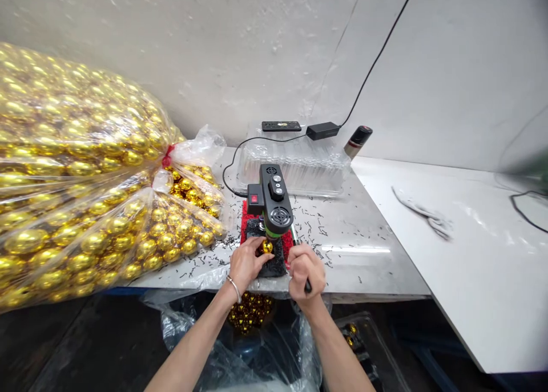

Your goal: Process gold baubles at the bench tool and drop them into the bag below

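Observation:
My left hand (247, 262) pinches a small shiny gold ball (267, 247) between thumb and fingers. The ball sits just beneath the head of a black press-like machine (277, 201), over its black base pad (273, 265). My right hand (306, 271) is wrapped round the machine's lever handle (308, 286), which has a black grip. A red switch (254, 198) shows on a box at the machine's left side. Red fluffy matting (287, 245) lies under the base.
Clear bags (81, 186) of gold balls fill the left. Below the table edge, an open plastic-lined container holds more gold balls (250, 313). Behind the machine are a clear tray (295, 166), a power adapter (322, 130), a remote (281, 126) and a spray can (358, 141). Black shreds litter the tabletop.

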Demonstrator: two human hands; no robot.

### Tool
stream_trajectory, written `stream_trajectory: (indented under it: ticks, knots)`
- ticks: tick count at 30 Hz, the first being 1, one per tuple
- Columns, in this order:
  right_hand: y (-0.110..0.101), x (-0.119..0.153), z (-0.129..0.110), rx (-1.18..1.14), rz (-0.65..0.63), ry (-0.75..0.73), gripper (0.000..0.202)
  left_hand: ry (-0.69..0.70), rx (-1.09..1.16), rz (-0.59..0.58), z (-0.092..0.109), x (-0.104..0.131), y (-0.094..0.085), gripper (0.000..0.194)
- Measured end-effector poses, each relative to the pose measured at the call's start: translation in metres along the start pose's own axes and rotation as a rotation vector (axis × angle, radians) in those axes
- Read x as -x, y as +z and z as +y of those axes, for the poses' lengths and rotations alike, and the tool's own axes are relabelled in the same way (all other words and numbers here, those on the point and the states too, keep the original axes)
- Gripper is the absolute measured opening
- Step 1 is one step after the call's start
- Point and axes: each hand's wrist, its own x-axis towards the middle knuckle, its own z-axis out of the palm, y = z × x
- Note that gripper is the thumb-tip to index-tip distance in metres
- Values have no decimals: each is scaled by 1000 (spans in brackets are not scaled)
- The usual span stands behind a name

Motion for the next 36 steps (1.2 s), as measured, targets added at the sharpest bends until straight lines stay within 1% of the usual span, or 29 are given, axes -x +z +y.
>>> stream_trajectory:
  ticks: [2,4,5,6,7,9,10,11,13,14,15,16,17,19,22,25,27,29,32,34,36]
  knots:
    - [-5,-17,-12,-2,-7,51,27,0,36,35,0,6,-6,36]
    - [-8,-28,-19,7,-28,65,28,-27,151,36,-3,19,-12,40]
    - [-9,-30,-21,15,-34,67,27,-64,238,-6,-6,29,-13,43]
    - [-8,-29,-21,22,-35,63,27,-118,341,-84,-10,40,-13,46]
    - [-7,-28,-21,27,-31,60,27,-191,452,-190,-16,51,-10,47]
    - [-5,-22,-18,25,-13,54,27,-394,676,-405,-30,75,3,49]
    - [-3,-19,-17,21,-3,52,27,-526,782,-466,-39,85,12,50]
    - [-3,-17,-15,15,4,51,26,-681,883,-480,-48,95,22,50]
    - [-2,-14,-13,6,6,45,26,-1010,1061,-423,-66,109,40,49]
    - [-2,-13,-13,4,3,42,25,-1142,1135,-396,-73,114,46,46]
    - [-2,-13,-12,2,-1,39,25,-1232,1199,-386,-78,117,50,41]
    - [-2,-13,-12,2,-3,37,25,-1278,1258,-396,-81,120,51,34]
    - [-2,-13,-12,1,-1,36,25,-1284,1315,-416,-81,121,49,28]
    - [-2,-12,-12,1,10,39,25,-1227,1434,-467,-73,119,38,20]
    - [0,-11,-12,5,25,47,26,-1075,1566,-497,-47,109,12,21]
    - [0,-10,-12,9,29,48,26,-918,1554,-468,-21,90,-13,22]
    - [0,-10,-12,12,26,44,26,-823,1501,-452,-10,75,-23,24]
    - [0,-10,-12,19,15,41,26,-727,1469,-376,-5,60,-27,22]
    - [-2,-10,-12,30,1,41,25,-625,1458,-194,-3,44,-28,21]
    - [-2,-9,-11,31,-4,42,25,-625,1451,-138,-2,37,-29,21]
    - [-2,-9,-11,30,-7,43,25,-650,1451,-126,-3,32,-30,21]
